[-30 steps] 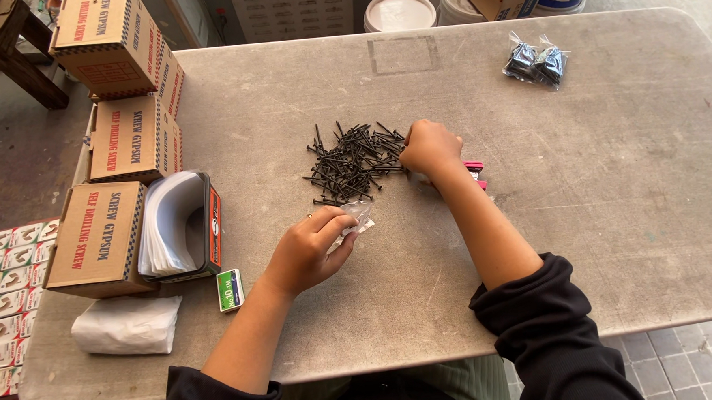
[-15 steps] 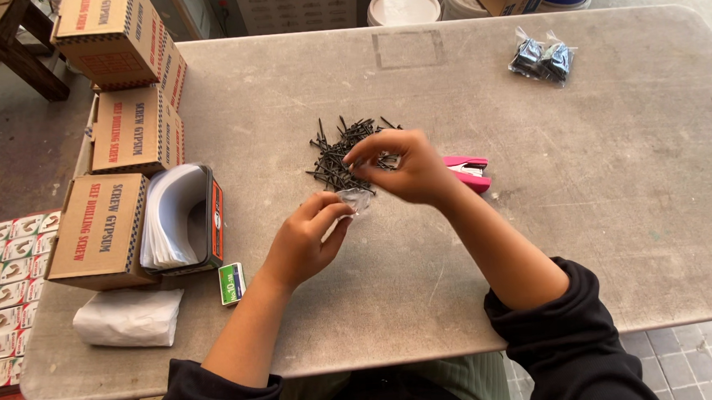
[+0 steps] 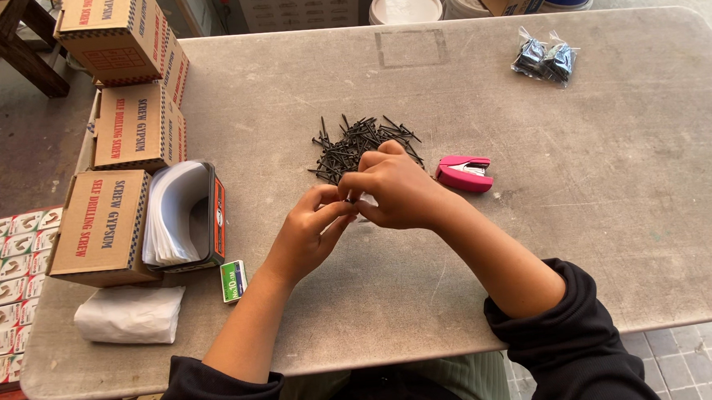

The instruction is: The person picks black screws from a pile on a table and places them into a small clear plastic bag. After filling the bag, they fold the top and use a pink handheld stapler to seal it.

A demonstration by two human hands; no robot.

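Note:
A pile of black screws (image 3: 359, 142) lies in the middle of the grey table (image 3: 584, 212). Just in front of it my two hands meet. My left hand (image 3: 307, 233) pinches a small clear plastic bag (image 3: 366, 200), most of it hidden behind my fingers. My right hand (image 3: 394, 188) is closed on a few black screws, its fingertips touching the bag's mouth at the left hand's fingers. A pink stapler (image 3: 465, 172) lies just right of my right hand.
Three cardboard screw boxes (image 3: 133, 126) line the table's left edge beside an open tin of clear bags (image 3: 182, 217). A small green staple box (image 3: 231, 280) and a white folded bag (image 3: 129, 315) lie front left. Two filled packets (image 3: 545, 58) sit far right.
My right hand left the screw pile, carried a few screws back toward me, and now meets the left hand at the bag. The stapler came into full view.

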